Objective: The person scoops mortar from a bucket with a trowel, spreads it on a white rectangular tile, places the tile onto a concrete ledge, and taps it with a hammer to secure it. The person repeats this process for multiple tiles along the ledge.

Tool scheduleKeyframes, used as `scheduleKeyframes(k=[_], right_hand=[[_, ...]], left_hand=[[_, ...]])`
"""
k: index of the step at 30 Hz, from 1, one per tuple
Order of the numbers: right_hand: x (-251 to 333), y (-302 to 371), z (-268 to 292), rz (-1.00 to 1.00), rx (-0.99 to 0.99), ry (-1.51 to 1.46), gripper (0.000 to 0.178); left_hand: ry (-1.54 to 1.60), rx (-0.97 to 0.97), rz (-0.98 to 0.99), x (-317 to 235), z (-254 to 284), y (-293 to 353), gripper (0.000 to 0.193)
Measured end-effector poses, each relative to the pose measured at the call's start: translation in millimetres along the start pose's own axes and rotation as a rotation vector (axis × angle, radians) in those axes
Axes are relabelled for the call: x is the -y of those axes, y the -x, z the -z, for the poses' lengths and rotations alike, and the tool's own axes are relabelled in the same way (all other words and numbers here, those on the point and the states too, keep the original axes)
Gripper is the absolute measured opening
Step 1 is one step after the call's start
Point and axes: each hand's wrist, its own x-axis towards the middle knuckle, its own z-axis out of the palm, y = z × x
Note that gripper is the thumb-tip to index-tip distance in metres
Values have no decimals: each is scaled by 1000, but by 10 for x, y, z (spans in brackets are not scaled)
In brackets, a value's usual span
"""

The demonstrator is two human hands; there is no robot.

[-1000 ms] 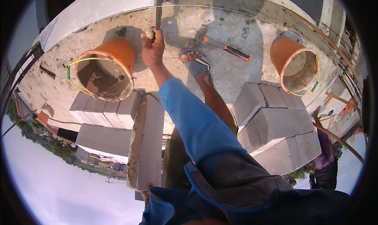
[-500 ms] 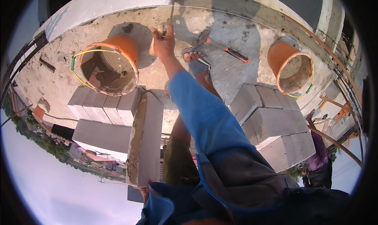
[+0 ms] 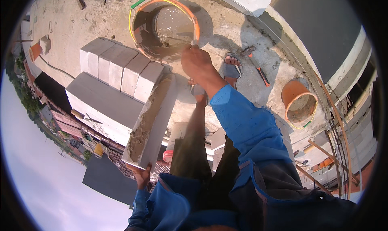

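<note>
My left hand (image 3: 140, 175) grips the near end of a long pale block (image 3: 158, 119), tilted beside a stack. A layer of grey-brown mortar (image 3: 146, 121) covers the block's narrow upper face. My right hand (image 3: 199, 65) is closed at the near right rim of an orange bucket (image 3: 197, 28) with a yellow, green-gripped handle. Wet grey mortar (image 3: 173, 24) lies inside that bucket. The wooden-handled tool in my right fist is mostly hidden by the hand, and its working end cannot be made out.
Pale blocks (image 3: 106, 91) are stacked at the left. A hammer (image 3: 258, 69) with an orange-and-black handle lies beyond my sandalled foot (image 3: 232, 69). Another orange bucket (image 3: 294, 94) stands at the right, near bent rods (image 3: 341, 121). Rooftops (image 3: 68, 126) lie far below the left edge.
My view has swung left. My right hand has gone from above the concrete floor to the bucket's rim. The left hand, mostly hidden before, now shows on the block.
</note>
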Motion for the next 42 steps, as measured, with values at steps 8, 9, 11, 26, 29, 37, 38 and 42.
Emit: scheduleKeyframes(k=[8, 9, 11, 26, 29, 37, 38, 42], right_hand=[[995, -907, -467, 107, 409, 45, 27], [1058, -884, -494, 126, 378, 43, 27], [1126, -960, -552, -74, 392, -243, 30], [553, -23, -527, -412, 287, -1673, 33], [416, 437, -248, -558, 282, -1399, 30], [1186, 369, -1896, -327, -107, -957, 34], [1373, 221, -2082, -312, -175, -1045, 33], [1938, -214, -2252, -378, -186, -1663, 27]], left_hand=[[-549, -125, -102, 492, 138, 80, 135], [-526, -126, -119, 527, 162, 117, 135], [-466, -117, -171, 490, 121, 54, 136], [-437, -130, -93, 741, 186, 117, 141], [-556, -170, -134, 713, 139, 124, 140], [-464, -180, -113, 585, 116, 138, 138], [-473, -182, -127, 620, 108, 122, 139], [-223, -158, -85, 713, 89, 77, 139]])
